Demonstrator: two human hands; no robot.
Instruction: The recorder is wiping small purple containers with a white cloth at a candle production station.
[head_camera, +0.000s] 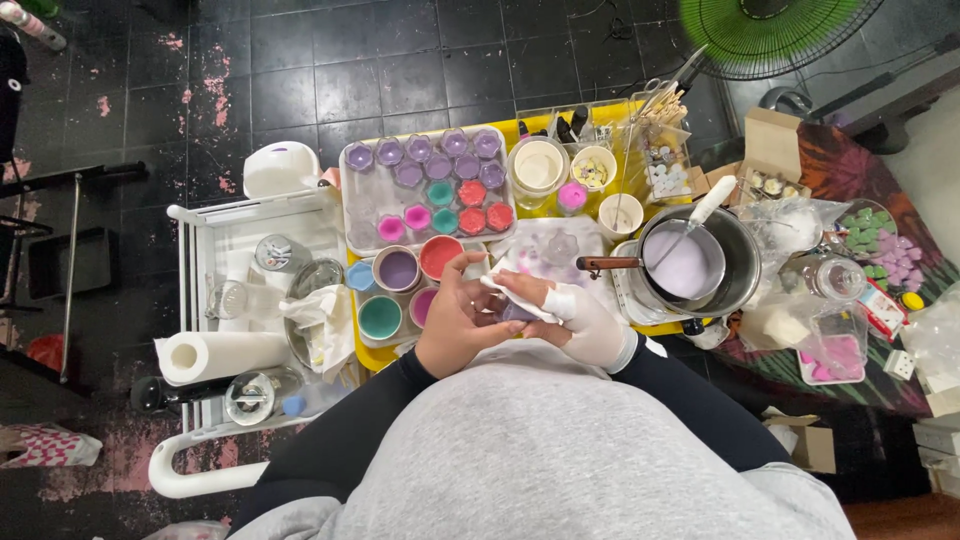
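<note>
Over yellow bench (372, 357): small glass (516, 313) pinched in left hand (462, 318), wiped with white tissue (508, 285) gripped by bandaged right hand (580, 318). Tray (352, 215) cups mostly filled; several slots unfilled.

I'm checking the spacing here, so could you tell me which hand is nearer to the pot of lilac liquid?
Right. The right hand lies just left of the pot by its handle; the left hand is farther left.
</note>
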